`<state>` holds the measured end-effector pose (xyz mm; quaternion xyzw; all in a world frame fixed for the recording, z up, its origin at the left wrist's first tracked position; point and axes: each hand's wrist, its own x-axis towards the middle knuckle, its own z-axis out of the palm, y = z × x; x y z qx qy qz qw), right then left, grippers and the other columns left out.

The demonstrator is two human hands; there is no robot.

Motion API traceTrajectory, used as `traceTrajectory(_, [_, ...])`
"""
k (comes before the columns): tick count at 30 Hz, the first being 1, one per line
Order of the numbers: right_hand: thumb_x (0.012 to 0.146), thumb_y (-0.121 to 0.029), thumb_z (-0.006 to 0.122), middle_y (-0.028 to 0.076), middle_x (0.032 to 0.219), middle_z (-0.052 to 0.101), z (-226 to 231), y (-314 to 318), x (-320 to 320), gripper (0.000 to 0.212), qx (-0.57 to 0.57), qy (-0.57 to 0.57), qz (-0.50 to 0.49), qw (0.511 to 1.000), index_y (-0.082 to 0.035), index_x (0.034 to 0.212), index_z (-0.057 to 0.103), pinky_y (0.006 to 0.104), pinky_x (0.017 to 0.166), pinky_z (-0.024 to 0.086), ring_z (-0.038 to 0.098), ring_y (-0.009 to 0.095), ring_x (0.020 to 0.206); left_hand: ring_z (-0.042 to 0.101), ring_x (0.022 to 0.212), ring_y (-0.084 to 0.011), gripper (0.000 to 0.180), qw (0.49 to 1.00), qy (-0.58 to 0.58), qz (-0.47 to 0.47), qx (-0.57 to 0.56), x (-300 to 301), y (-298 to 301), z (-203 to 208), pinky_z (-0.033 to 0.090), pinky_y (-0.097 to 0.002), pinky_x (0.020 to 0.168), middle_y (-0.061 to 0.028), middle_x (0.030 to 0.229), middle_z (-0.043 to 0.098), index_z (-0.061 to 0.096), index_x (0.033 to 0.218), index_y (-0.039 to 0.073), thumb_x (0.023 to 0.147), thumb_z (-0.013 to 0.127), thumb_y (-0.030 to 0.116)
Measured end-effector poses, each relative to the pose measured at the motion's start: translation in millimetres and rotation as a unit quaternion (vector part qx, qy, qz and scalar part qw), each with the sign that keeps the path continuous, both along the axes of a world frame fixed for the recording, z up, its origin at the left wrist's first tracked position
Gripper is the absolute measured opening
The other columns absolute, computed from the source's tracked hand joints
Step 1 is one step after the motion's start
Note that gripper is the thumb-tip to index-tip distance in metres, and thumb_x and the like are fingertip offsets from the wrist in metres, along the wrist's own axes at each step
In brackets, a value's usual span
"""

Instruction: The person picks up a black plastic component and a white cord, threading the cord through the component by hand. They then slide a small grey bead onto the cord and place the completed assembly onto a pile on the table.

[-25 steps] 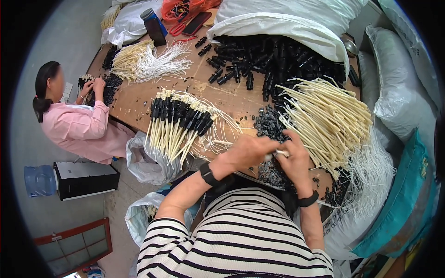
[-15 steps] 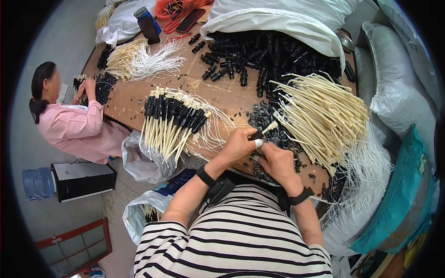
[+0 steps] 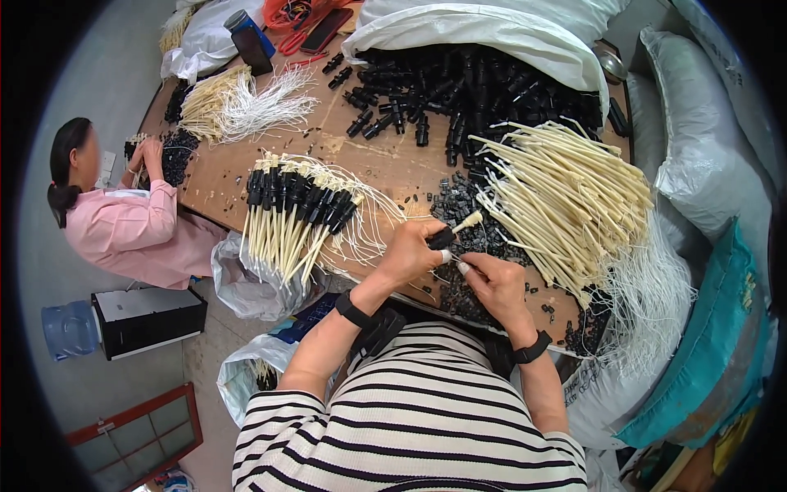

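My left hand [image 3: 408, 252] is closed around a black plastic sleeve [image 3: 441, 239] near the table's front edge. A cream-coloured tip with a knotted end [image 3: 468, 220] sticks out of the sleeve, pointing away to the right. Just to the right, my right hand [image 3: 498, 285] pinches thumb against fingers on a thin white cord [image 3: 456, 257] running between the two hands. Beyond and beneath them lie many small black clips [image 3: 469, 197]. To the right is a pile of cream sticks [image 3: 566, 205] with white cords [image 3: 648, 299].
Left of my hands lies a bundle of cream sticks fitted with black sleeves [image 3: 299, 197]. Loose black sleeves [image 3: 492, 90] spill from a white sack [image 3: 484, 33] at the back. A co-worker in pink [image 3: 123, 221] works at the table's left end. Full sacks [image 3: 713, 139] crowd the right side.
My hands have moved slightly apart, the left one shifting left with the black sleeve. More of the thin cord shows between them. The whole view has shifted a little.
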<state>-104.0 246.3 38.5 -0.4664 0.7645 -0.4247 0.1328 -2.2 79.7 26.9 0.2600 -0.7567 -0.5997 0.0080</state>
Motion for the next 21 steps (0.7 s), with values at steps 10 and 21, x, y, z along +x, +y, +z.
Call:
traceTrajectory(10, [0.080,-0.008,0.068,0.009,0.056,0.057,-3.4,-6.7,-2.8,0.011,-0.025,0.034,-0.077,0.996,-0.006,0.091,0.070,0.0291,0.047,0.042,0.056,0.018,0.046,0.061,0.086,-0.0352,0.031,0.944,0.079,-0.050,-0.317,6.0,4.8,3.6,0.048,-0.0434,0.071,-0.0140,0.085,0.060,0.065,0.101,0.006,0.074,0.055,-0.005])
traceTrajectory(21, [0.083,-0.010,0.062,0.013,0.062,0.060,-5.2,-7.2,2.9,0.015,-0.017,-0.031,0.038,0.999,-0.006,0.098,0.062,0.0411,0.051,0.047,0.062,0.032,0.055,0.062,0.095,-0.0368,0.044,0.959,0.028,-0.156,-0.233,1.9,10.5,12.2,0.049,-0.0428,0.077,-0.0155,0.100,0.065,0.058,0.116,0.006,0.072,0.059,-0.002])
